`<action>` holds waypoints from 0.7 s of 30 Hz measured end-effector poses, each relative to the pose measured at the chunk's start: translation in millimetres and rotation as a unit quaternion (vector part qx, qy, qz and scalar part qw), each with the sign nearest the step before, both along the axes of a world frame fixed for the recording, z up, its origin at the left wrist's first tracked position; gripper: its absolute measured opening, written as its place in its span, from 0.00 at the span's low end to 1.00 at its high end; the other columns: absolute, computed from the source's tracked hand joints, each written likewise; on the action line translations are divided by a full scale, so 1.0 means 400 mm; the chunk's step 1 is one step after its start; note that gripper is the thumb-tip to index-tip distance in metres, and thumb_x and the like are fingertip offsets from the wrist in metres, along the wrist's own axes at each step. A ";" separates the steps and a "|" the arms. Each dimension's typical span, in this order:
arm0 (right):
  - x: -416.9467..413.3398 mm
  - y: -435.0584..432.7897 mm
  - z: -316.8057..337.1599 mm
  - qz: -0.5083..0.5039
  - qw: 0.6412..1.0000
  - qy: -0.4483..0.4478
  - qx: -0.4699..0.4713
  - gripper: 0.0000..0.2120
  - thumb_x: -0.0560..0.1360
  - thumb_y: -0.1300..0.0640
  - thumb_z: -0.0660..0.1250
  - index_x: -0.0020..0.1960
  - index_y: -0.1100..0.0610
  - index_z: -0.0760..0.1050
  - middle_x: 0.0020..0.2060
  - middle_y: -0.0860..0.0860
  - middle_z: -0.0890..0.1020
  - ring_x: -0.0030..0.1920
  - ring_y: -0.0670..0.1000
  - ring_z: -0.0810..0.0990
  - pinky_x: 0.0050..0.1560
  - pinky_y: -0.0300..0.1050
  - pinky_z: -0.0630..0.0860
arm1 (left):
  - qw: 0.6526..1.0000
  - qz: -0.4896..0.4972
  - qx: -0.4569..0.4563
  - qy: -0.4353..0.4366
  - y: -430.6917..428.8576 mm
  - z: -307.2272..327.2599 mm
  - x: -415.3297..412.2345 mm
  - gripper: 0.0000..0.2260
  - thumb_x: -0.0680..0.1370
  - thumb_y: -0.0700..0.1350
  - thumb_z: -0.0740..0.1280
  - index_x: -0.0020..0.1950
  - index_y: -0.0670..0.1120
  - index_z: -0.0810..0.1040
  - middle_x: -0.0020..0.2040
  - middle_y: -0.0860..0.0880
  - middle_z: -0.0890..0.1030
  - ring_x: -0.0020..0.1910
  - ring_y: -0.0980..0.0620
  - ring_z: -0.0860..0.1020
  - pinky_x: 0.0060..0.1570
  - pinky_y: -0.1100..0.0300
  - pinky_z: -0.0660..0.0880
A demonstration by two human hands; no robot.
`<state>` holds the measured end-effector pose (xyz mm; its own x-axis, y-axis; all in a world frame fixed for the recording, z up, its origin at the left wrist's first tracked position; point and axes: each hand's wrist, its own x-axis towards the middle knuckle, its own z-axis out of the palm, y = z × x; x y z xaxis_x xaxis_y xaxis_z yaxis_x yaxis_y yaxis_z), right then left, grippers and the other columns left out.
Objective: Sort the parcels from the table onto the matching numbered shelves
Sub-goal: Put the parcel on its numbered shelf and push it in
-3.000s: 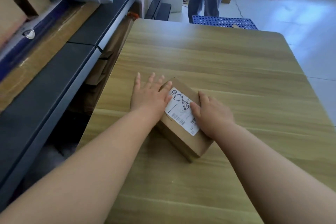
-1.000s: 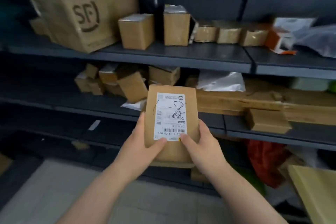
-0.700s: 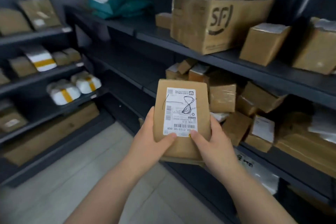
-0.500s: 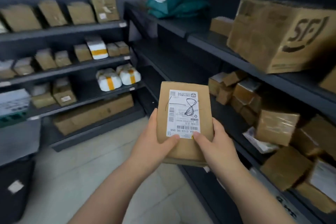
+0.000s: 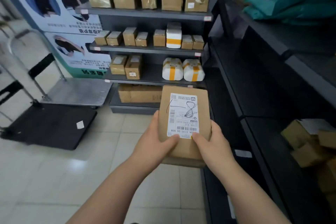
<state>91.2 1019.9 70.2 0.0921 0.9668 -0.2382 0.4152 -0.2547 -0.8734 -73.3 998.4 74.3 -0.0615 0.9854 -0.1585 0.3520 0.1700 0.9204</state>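
Both hands grip one parcel (image 5: 184, 125), a flat brown cardboard box held up in front of the chest. The left hand (image 5: 156, 143) clasps its lower left edge and the right hand (image 5: 212, 143) its lower right edge, thumbs pressed on the face just below the white label (image 5: 183, 114). The parcel's long axis runs away from the hands, up and forward, with the label facing the camera and a handwritten 8 legible on it.

Straight ahead of the hands, beyond the parcel's far end, stands a grey shelf unit (image 5: 151, 49) with rows of small boxes. To the right of the right hand runs a darker shelf unit (image 5: 254, 85), much nearer, so that hand is the closer one to it. Which tier matches the 8 is a judgement I cannot make: the small tags (image 5: 207, 18) on the shelf edges are too blurred to read. The parcel's underside and the fingers behind it are hidden, and the near tiers at right sit in deep shadow.
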 end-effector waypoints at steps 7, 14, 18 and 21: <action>-0.100 0.141 -0.088 0.053 0.996 -0.030 -0.072 0.27 0.76 0.51 0.66 0.72 0.50 0.62 0.58 0.47 0.78 0.51 0.48 0.76 0.48 0.42 0.71 | 0.997 0.046 -0.059 0.022 0.123 -0.085 -0.093 0.32 0.72 0.52 0.71 0.71 0.62 0.59 0.58 0.61 0.76 0.57 0.56 0.76 0.57 0.59 0.72; -0.255 0.381 -0.136 0.045 0.995 -0.024 -0.084 0.27 0.76 0.52 0.65 0.73 0.50 0.61 0.60 0.47 0.77 0.52 0.48 0.75 0.46 0.42 0.71 | 0.996 0.023 -0.082 0.019 0.377 -0.157 -0.252 0.36 0.73 0.52 0.71 0.75 0.58 0.56 0.62 0.57 0.77 0.59 0.53 0.76 0.60 0.54 0.73; -0.343 0.501 -0.156 0.026 0.995 -0.016 -0.096 0.27 0.76 0.51 0.66 0.73 0.50 0.61 0.59 0.47 0.76 0.54 0.48 0.75 0.51 0.44 0.74 | 0.996 -0.019 -0.086 0.019 0.521 -0.177 -0.352 0.39 0.67 0.58 0.69 0.75 0.61 0.55 0.63 0.58 0.77 0.60 0.53 0.77 0.61 0.50 0.74; -0.404 0.585 -0.172 0.012 0.995 -0.009 -0.097 0.28 0.76 0.52 0.66 0.73 0.50 0.60 0.57 0.46 0.76 0.53 0.47 0.74 0.52 0.43 0.72 | 0.996 -0.032 -0.085 0.017 0.615 -0.194 -0.415 0.36 0.69 0.55 0.70 0.74 0.61 0.56 0.63 0.58 0.76 0.60 0.53 0.77 0.61 0.51 0.74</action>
